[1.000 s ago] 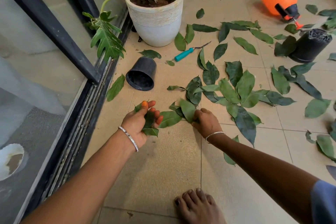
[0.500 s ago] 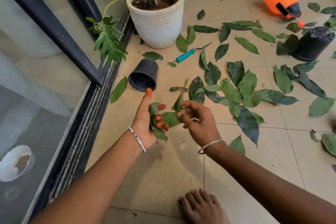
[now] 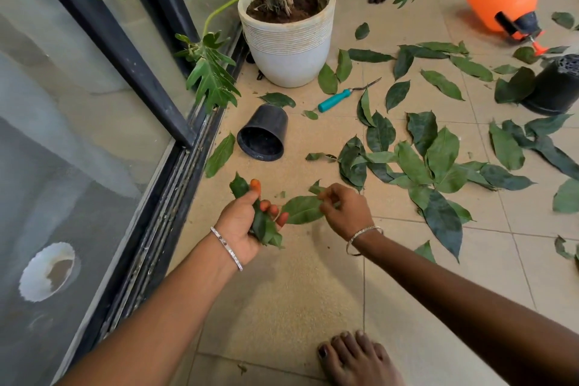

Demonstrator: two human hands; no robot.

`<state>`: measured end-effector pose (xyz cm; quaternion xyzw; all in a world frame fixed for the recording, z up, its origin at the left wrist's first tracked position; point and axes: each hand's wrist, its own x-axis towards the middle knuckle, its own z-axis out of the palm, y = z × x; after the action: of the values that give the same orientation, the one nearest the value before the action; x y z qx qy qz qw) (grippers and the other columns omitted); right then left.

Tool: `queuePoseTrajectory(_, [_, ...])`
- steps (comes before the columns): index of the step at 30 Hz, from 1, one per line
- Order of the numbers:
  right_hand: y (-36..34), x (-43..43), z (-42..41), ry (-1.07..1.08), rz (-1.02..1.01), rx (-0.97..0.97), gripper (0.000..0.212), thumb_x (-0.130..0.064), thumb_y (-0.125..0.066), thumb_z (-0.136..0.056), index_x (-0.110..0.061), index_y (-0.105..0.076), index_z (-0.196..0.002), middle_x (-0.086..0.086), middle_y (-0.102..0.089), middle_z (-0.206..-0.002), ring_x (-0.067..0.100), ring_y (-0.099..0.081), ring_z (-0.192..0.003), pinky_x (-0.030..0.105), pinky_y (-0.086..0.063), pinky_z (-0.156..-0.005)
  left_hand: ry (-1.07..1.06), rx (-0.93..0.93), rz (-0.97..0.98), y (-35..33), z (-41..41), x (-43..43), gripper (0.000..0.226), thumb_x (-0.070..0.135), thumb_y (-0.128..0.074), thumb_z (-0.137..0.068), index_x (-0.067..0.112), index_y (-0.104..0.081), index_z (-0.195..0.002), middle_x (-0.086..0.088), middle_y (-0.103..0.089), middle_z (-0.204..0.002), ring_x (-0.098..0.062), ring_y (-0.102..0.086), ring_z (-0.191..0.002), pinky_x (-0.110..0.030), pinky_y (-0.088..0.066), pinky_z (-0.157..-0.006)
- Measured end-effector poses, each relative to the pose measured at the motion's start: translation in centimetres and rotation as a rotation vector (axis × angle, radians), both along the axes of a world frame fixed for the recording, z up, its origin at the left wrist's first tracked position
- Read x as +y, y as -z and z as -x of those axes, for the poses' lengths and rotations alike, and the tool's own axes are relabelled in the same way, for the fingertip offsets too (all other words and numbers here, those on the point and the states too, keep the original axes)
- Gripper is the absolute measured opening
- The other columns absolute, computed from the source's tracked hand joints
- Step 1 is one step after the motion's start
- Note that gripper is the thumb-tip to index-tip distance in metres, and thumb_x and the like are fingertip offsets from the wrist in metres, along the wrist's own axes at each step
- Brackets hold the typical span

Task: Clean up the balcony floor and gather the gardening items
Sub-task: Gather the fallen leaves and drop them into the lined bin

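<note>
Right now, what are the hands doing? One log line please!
left hand: holds bunch of dark green leaves | right hand: pinches single flat green leaf | beige tiled floor: many loose green leaves lying

The left hand (image 3: 241,222), just below the small black pot (image 3: 262,135), has bright orange nails (image 3: 255,185) and a thin silver bracelet (image 3: 226,247) on its wrist. The right hand (image 3: 344,210), below and right of that pot, wears a plain silver bangle (image 3: 363,236). Well below the pot, a bare foot (image 3: 354,357) has dark painted toenails (image 3: 322,352). Both arms are bare.
</note>
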<state>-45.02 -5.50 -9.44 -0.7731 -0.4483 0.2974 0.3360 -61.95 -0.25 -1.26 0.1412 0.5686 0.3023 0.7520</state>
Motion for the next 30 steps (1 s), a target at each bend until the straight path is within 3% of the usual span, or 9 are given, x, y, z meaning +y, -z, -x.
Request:
queuePoseTrajectory(5, [4.3, 2.0, -0.8, -0.497, 0.099, -0.430, 0.058, -0.028, -0.065, -0.088, -0.019, -0.044, -0.141, 0.009, -0.051, -0.134, 0.028, -0.049, -0.119, 0.038, -0.045, -0.097, -0.042, -0.005, -0.006, 0.2, 2.2, 0.3, 0.026, 0.030, -0.055, -0.100, 0.017, -0.053, -0.077, 0.002, -0.038, -0.053, -0.010, -0.035, -0.038, -0.021, -0.044, -0.041])
queuePoseTrajectory(8, [5.6, 2.9, 0.5, -0.661, 0.120, -0.659, 0.061, -0.032, -0.055, -0.095, -0.023, -0.032, -0.150, 0.008, -0.039, -0.149, 0.031, -0.035, -0.137, 0.049, -0.035, -0.110, -0.023, 0.006, -0.042, 0.5, 3.0, 0.5, 0.019, 0.028, -0.053, -0.101, 0.015, -0.055, -0.086, 0.002, -0.037, -0.053, -0.010, -0.032, -0.037, -0.019, -0.038, -0.038])
queuePoseTrajectory(15, [7.8, 2.4, 0.7, -0.662, -0.095, -0.760, 0.025, -0.011, -0.052, -0.095, -0.009, -0.061, -0.118, 0.013, -0.062, -0.109, 0.030, -0.056, -0.099, 0.041, -0.049, -0.083, 0.030, 0.009, -0.088, 0.5, 3.8, 0.3, 0.018, 0.028, -0.049, -0.102, 0.016, -0.059, -0.093, 0.004, -0.039, -0.054, -0.008, -0.031, -0.036, -0.016, -0.033, -0.038])
queuePoseTrajectory(18, [7.7, 1.7, -0.2, -0.639, -0.075, -0.647, 0.023, -0.014, -0.050, -0.096, -0.008, -0.063, -0.114, 0.011, -0.063, -0.102, 0.028, -0.059, -0.095, 0.039, -0.050, -0.082, 0.049, 0.037, -0.092, 0.4, 3.4, 0.3, 0.019, 0.032, -0.052, -0.101, 0.016, -0.059, -0.093, 0.004, -0.038, -0.054, -0.008, -0.031, -0.038, -0.017, -0.032, -0.037])
queuePoseTrajectory(20, [6.4, 1.2, -0.2, -0.531, -0.068, -0.443, 0.016, -0.016, -0.052, -0.095, -0.009, -0.063, -0.104, 0.008, -0.063, -0.095, 0.026, -0.060, -0.088, 0.036, -0.048, -0.074, 0.068, 0.065, -0.089, 0.2, 2.9, 0.1, 0.022, 0.038, -0.056, -0.098, 0.017, -0.059, -0.093, 0.004, -0.036, -0.054, -0.008, -0.030, -0.038, -0.018, -0.031, -0.037])
queuePoseTrajectory(23, [2.6, 0.7, 0.8, -0.072, -0.210, -0.076, 0.007, -0.012, -0.058, -0.090, -0.016, -0.064, -0.093, -0.001, -0.064, -0.075, 0.016, -0.058, -0.066, 0.029, -0.046, -0.059, 0.103, 0.099, -0.068, -0.2, 2.1, -0.1, 0.036, 0.053, -0.062, -0.089, 0.017, -0.058, -0.095, 0.004, -0.035, -0.055, -0.009, -0.029, -0.041, -0.021, -0.030, -0.041])
queuePoseTrajectory(25, [-1.0, 0.4, 2.0, 0.119, -0.308, 0.172, 0.009, -0.009, -0.063, -0.088, -0.017, -0.063, -0.094, 0.001, -0.065, -0.072, 0.019, -0.062, -0.066, 0.030, -0.052, -0.062, 0.142, 0.109, -0.060, -0.4, 1.5, -0.2, 0.052, 0.065, -0.064, -0.081, 0.017, -0.058, -0.099, 0.003, -0.036, -0.057, -0.011, -0.030, -0.044, -0.024, -0.029, -0.045])
queuePoseTrajectory(28, [-5.2, 0.1, 4.4, 0.112, -0.408, 0.406, 0.013, -0.003, -0.067, -0.087, -0.012, -0.063, -0.095, 0.003, -0.065, -0.076, 0.019, -0.064, -0.070, 0.031, -0.057, -0.066, 0.196, 0.056, -0.077, -1.3, 0.1, -0.8, 0.073, 0.075, -0.063, -0.074, 0.012, -0.064, -0.110, 0.002, -0.045, -0.060, -0.012, -0.039, -0.046, -0.024, -0.035, -0.046])
queuePoseTrajectory(30, [-6.3, -0.4, 6.0, 0.050, -0.404, 0.409, 0.011, -0.005, -0.070, -0.085, -0.012, -0.064, -0.093, -0.001, -0.066, -0.079, 0.010, -0.062, -0.069, 0.029, -0.058, -0.067, 0.222, -0.065, -0.086, -1.8, -1.1, -1.3, 0.070, 0.073, -0.060, -0.078, 0.007, -0.072, -0.098, -0.003, -0.063, -0.068, -0.015, -0.061, -0.054, -0.026, -0.049, -0.052])
